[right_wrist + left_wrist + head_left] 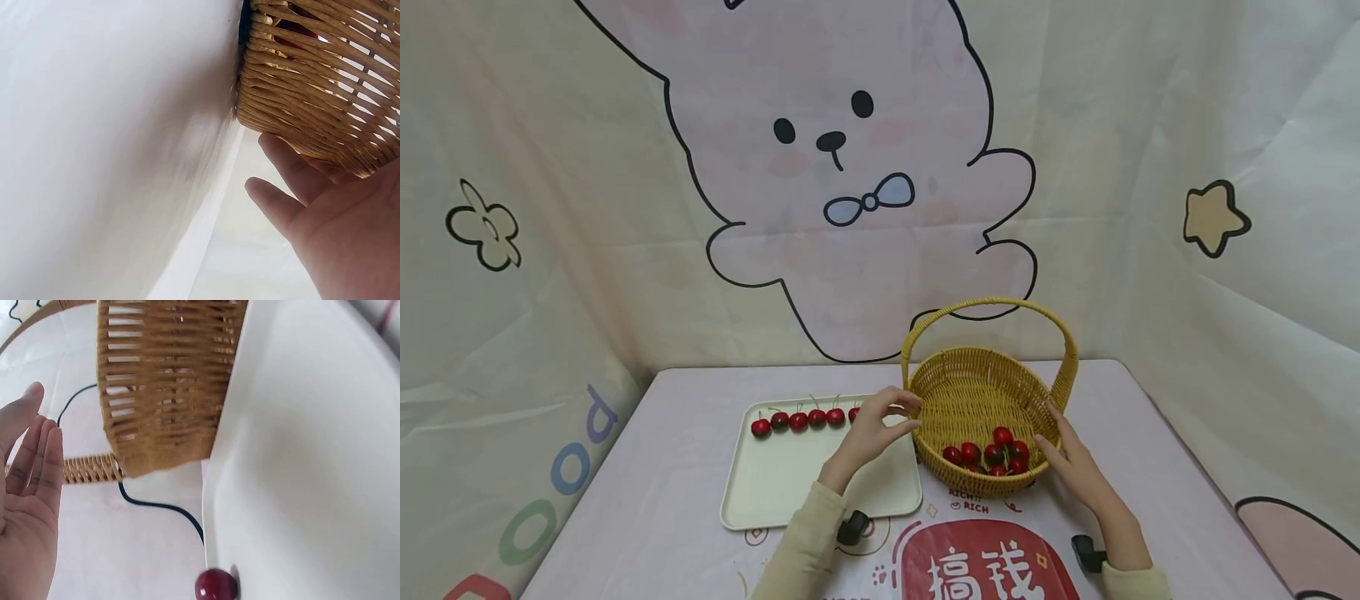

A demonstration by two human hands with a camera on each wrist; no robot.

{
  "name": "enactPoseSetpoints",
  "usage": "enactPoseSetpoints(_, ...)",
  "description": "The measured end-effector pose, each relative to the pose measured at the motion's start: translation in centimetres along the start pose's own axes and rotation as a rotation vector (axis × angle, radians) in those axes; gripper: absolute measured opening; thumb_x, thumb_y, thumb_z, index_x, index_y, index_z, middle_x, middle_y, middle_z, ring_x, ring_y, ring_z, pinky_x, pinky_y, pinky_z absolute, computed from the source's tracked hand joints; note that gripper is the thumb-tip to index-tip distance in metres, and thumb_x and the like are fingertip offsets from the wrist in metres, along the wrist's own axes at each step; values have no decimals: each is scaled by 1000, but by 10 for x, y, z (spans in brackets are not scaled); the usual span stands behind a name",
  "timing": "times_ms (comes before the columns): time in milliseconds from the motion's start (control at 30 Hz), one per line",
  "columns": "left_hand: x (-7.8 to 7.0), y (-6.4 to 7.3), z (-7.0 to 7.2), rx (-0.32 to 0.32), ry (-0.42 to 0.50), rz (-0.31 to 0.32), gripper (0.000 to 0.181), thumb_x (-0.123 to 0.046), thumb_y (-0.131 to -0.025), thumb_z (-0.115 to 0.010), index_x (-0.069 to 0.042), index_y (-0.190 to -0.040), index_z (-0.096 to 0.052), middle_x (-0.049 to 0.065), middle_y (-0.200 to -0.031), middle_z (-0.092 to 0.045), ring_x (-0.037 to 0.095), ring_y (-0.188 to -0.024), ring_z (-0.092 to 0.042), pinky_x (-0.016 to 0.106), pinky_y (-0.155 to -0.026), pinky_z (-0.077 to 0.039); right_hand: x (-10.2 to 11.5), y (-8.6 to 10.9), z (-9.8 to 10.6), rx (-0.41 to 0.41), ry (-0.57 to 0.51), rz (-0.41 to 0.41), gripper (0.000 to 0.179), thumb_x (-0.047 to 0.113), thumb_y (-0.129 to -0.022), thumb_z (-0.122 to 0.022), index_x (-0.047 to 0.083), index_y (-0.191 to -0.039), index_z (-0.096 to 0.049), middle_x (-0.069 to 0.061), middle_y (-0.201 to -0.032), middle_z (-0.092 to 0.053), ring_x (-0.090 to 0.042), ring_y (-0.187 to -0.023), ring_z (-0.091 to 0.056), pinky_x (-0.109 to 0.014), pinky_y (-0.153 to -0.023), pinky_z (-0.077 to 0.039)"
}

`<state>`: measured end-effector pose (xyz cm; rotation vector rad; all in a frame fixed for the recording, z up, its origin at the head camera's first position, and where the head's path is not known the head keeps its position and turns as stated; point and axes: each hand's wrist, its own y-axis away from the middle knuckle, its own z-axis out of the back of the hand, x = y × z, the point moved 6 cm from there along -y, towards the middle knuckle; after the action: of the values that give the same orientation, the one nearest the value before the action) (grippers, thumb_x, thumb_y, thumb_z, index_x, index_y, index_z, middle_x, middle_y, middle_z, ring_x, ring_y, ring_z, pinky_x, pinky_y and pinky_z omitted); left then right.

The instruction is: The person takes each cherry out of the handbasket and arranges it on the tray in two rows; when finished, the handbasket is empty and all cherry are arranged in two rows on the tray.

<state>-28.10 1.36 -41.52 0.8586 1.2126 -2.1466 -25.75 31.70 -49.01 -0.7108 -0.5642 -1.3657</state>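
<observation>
Cartoon backdrop (880,258) at twelve o'clock! Head view: basket (977,379) on the table (647,500), cherries (1002,436) at its six, left hand (872,429) at nine, right hand (1078,467) at four. Left wrist: thumb (22,415) and fingers (37,462) parted. Right wrist: fingers (275,203) spread beside basket.

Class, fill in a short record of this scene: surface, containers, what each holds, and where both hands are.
Surface: table with a whitish printed cover
Left container: cream rectangular tray with rounded corners
Tray contents: row of at least six shiny red cherries along the far side, partly hidden
Right container: round yellow woven basket with arched handle
Basket contents: red cherries, gathered toward the near side
Left hand: beside basket's left rim
Right hand: at basket's right side
</observation>
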Motion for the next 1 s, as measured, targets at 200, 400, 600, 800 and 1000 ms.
enactPoseSetpoints(200, 13, -10, -28, 54, 36, 15, 30, -4, -82, -68, 0, -110, -58, 16, -108, -60, 24, -95, -61, 36, -83, -53, 0, 0, 1, 1, -6, -7, 69, 32, -97, -46, 10, -149, -8, -29, -150, -12, -54, -132, -15, -73, -96, -20)
enactPoseSetpoints(400, 22, -27, -55, 98, 72, 12, 31, -12, -83, -69, -8, -112, -60, 5, -109, -60, 12, -100, -58, 20, -84, -50, -1, 0, 1, -1, -1, -4, 69, 32, -96, -46, 10, -149, -8, -29, -149, -12, -55, -131, -16, -72, -96, -21)
enactPoseSetpoints(600, 23, -43, -76, 151, 73, 24, 34, -10, -82, -69, -7, -114, -59, 9, -111, -59, 15, -102, -59, 18, -84, -50, -3, 1, 0, -1, 1, -4, 69, 33, -96, -46, 11, -149, -8, -28, -150, -12, -54, -132, -16, -73, -96, -21)
enactPoseSetpoints(800, 31, -56, -94, 208, 80, 87, 39, -14, -83, -69, -9, -119, -57, 7, -116, -60, 11, -105, -57, 17, -87, -47, 0, 1, 0, 5, 1, -8, 69, 33, -97, -45, 10, -149, -8, -29, -150, -12, -54, -132, -15, -73, -96, -20)
enactPoseSetpoints(1000, 44, -66, -108, 261, 49, 160, 44, -16, -82, -70, -11, -123, -56, 4, -118, -60, 4, -105, -55, 17, -89, -45, 2, -1, 0, 11, -3, -21, 69, 33, -97, -45, 11, -150, -7, -28, -150, -12, -54, -132, -15, -73, -96, -20)
